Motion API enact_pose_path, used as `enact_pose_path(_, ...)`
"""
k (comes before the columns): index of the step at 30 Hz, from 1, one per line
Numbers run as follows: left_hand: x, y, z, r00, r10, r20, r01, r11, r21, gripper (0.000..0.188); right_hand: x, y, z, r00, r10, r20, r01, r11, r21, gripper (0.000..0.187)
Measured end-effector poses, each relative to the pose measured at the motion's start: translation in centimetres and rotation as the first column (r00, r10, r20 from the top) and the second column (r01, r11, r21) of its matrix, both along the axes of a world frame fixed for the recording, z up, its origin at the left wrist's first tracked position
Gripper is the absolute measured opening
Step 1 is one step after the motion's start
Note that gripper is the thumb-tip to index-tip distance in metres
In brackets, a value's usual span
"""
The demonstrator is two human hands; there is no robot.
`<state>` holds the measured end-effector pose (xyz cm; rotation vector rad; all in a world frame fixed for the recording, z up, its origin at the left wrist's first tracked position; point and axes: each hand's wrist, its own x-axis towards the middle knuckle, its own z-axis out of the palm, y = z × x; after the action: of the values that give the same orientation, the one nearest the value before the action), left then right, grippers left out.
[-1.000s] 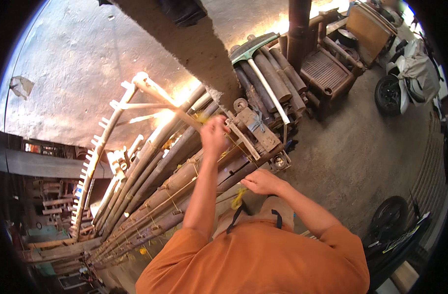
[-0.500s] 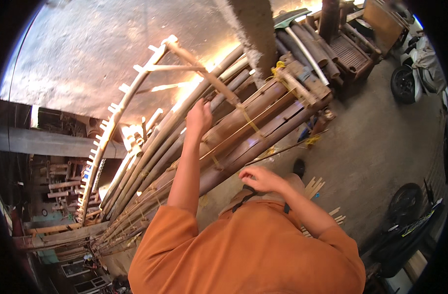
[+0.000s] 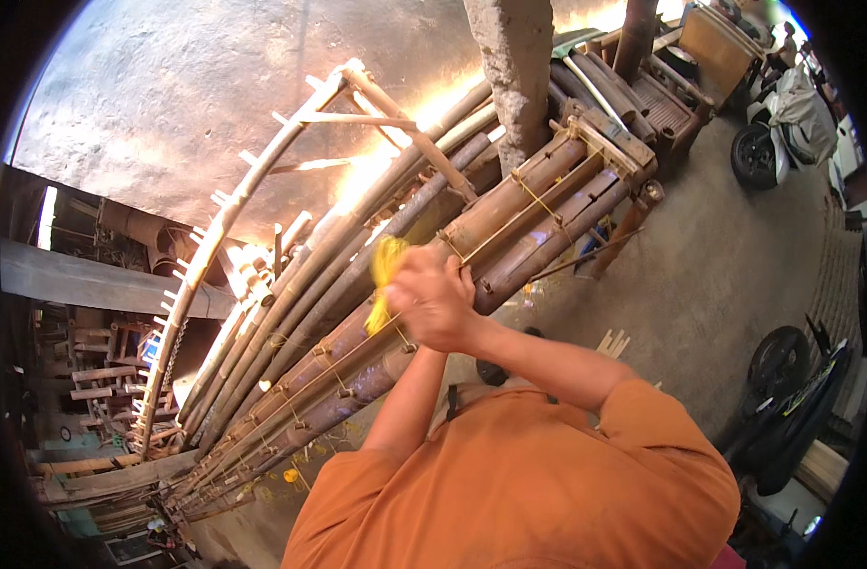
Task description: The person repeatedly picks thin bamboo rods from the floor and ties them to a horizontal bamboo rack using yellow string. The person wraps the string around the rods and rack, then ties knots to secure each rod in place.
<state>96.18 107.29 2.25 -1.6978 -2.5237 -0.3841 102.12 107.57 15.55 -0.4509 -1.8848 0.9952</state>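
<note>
My right hand (image 3: 431,302) is closed on a bundle of yellow twine (image 3: 387,270), slightly blurred, which sticks out to the left of the fist. Behind it, my left hand (image 3: 463,279) is mostly hidden; only some fingers show at the right, so its grip cannot be made out. Both hands are crossed above a long frame of thick brown bamboo poles (image 3: 514,197). Thin cord (image 3: 539,196) is tied round these poles at intervals. The frame runs from lower left to upper right.
A curved bamboo piece with pegs (image 3: 206,254) and several long poles (image 3: 310,284) lean by the wall. A rough concrete post (image 3: 512,71) stands behind the frame. Light wooden strips (image 3: 614,342) lie on the floor. Motorbikes (image 3: 773,147) and a black wheel (image 3: 777,358) are at right.
My right hand has come up and left from near my lap to meet my left hand. Yellow twine, earlier on the frame's far end, is gone from there; a yellow bundle is in my right hand.
</note>
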Motion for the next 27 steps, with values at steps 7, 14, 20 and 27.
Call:
enact_pose_path(7,-2.1,0.2,2.4,0.814,0.026,0.580,0.120,0.970,-0.213,0.035,-4.5,13.8,-8.5,0.454,-0.081,0.888,-0.125,0.980,0.154,0.051)
enact_pose_path(14,-3.3,-0.4,-2.7,0.873,0.062,0.484,-0.056,0.998,-0.026,0.019,6.8,7.7,-4.9,0.524,0.790,0.317,-0.672,0.613,-0.417,0.040)
enact_pose_path(20,-4.0,5.1,2.5,0.461,-0.150,0.875,-0.083,0.974,0.210,0.030,9.4,1.2,-14.0,0.673,0.599,0.434,-0.357,0.777,-0.519,0.041)
enact_pose_path(27,-11.4,10.2,-4.2,0.883,0.096,0.458,-0.161,0.981,0.105,0.030,8.9,-1.2,-13.0,0.592,0.333,0.734,-0.244,0.942,-0.231,0.021)
